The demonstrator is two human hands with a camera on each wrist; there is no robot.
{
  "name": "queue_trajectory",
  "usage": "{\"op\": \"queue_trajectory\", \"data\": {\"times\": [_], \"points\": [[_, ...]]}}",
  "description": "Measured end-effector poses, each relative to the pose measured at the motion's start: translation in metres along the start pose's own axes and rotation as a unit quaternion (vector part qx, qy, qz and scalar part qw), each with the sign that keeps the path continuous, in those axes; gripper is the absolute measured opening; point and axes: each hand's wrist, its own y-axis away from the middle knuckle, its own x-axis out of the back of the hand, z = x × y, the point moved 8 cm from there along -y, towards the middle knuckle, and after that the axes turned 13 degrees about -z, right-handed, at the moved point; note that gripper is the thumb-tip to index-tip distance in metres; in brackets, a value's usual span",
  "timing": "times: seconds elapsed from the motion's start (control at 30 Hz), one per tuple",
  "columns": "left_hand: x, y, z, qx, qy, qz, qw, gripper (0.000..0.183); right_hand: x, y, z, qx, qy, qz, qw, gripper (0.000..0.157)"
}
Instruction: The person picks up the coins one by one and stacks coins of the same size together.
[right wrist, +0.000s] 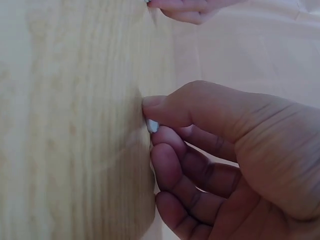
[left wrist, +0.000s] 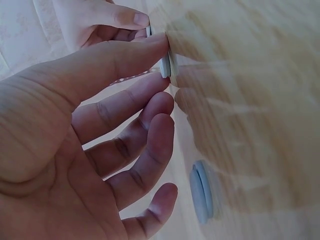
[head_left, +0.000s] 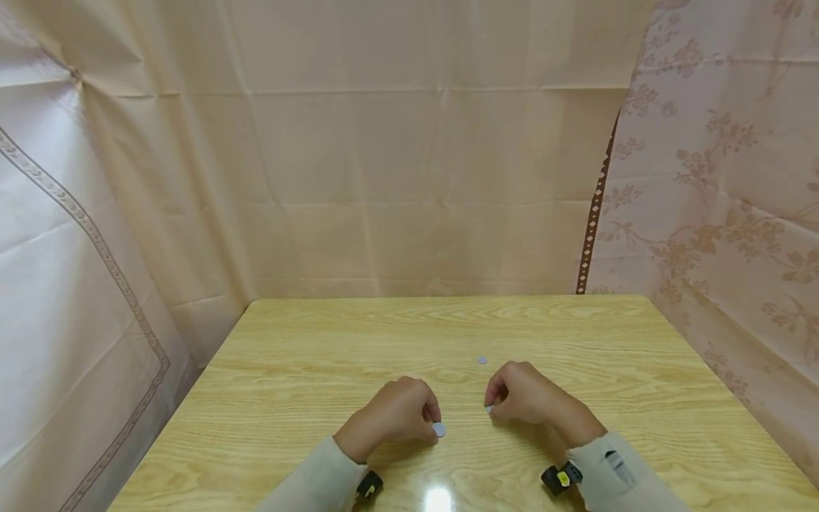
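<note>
My left hand (head_left: 402, 411) pinches a small pale disc (head_left: 439, 429) between thumb and index finger, low over the wooden table. In the left wrist view this disc (left wrist: 165, 66) is seen edge-on, and the other fingers are spread and loosely bent. To its right, my right hand (head_left: 527, 392) pinches another small pale disc (head_left: 490, 409), mostly covered by the fingertips. The right wrist view shows that disc's white edge (right wrist: 152, 125) under the thumb, close to the tabletop, with the remaining fingers curled. A third pale disc (head_left: 482, 360) lies flat on the table beyond both hands.
The light wooden table (head_left: 307, 341) reaches back to a beige curtain (head_left: 409, 178). Patterned cloth (head_left: 729, 178) hangs on the right, and a pale banded cloth (head_left: 57, 284) on the left. Black straps with small devices (head_left: 555, 480) sit at both wrists.
</note>
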Motion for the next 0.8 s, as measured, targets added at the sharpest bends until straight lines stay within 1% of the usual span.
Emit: {"op": "queue_trajectory", "data": {"times": [0.13, 0.53, 0.8], "points": [[0.0003, -0.0002, 0.0003, 0.002, -0.004, 0.001, 1.0000, 0.017, -0.0026, 0.0005, -0.0020, 0.005, 0.003, 0.004, 1.000, 0.015], [0.0000, 0.0005, 0.0007, 0.002, -0.020, 0.006, 0.9998, 0.018, -0.0057, 0.0055, -0.0062, 0.022, 0.011, 0.008, 1.000, 0.014], [0.0008, 0.0015, 0.0019, 0.003, -0.021, 0.006, 0.9998, 0.017, -0.0071, 0.0070, -0.0077, 0.030, 0.007, -0.013, 0.999, 0.010]]}}
